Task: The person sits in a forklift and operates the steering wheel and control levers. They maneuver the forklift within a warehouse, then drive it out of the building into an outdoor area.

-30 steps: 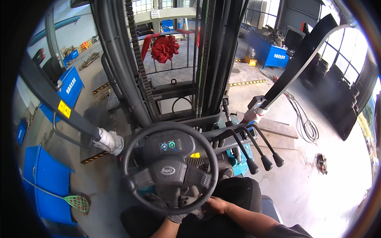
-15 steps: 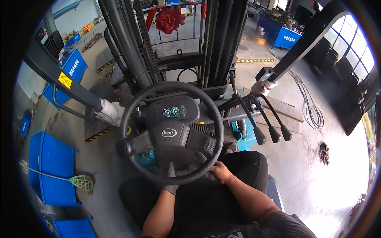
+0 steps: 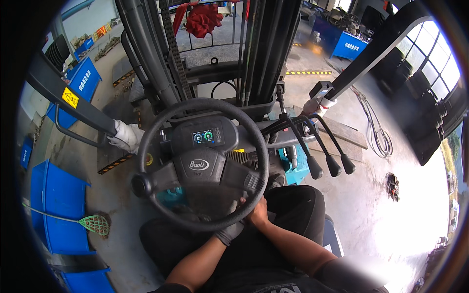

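Note:
I sit behind the black steering wheel of a forklift. My left hand wears a grey work glove and lies below the wheel's lower rim, its fingers mostly hidden behind it. Bare, my right hand is close beside the left one, fingers bent inward near the rim. Dark grey material shows near both hands; what they hold between them cannot be made out. A lit display is set in the dashboard beyond the wheel.
Three black-knobbed levers rise on the right. Ahead stands the mast, with a red cloth rosette beyond. At left are a blue bin and a green net scoop. A coiled hose lies on the right floor.
The view has shifted slightly, so the scene sits farther left. My gloved left hand has moved right, and the two hands are now closer together below the wheel.

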Motion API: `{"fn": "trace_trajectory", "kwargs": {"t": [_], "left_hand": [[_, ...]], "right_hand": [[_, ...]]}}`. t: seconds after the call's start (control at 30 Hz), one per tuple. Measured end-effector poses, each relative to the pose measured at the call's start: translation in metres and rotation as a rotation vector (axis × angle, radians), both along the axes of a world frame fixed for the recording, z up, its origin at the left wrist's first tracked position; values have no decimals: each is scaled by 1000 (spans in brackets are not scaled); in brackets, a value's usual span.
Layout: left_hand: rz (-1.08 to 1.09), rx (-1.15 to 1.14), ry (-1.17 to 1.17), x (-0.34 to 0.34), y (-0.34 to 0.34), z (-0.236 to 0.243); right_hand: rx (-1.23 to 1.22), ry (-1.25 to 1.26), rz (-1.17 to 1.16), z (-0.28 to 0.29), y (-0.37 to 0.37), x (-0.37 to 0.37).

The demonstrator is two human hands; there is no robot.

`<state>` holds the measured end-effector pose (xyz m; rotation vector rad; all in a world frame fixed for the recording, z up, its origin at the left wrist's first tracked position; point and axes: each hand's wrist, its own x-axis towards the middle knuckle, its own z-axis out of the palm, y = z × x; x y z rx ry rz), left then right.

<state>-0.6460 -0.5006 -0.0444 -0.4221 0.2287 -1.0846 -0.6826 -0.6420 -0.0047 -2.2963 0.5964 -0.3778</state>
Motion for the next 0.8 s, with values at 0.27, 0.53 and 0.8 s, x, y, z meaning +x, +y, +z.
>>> {"fn": "trace_trajectory", "kwargs": {"t": [0.27,0.53,0.8], "left_hand": [[-90,345,-115,11,1,0],[-125,-320,817,-24,36,19],[-174,-955,1326,-24,49,0]], "right_hand": [[287,37,-154,-55,9,20],[138,236,-253,-82,0,34],[426,381,117,-52,22,53]]}}
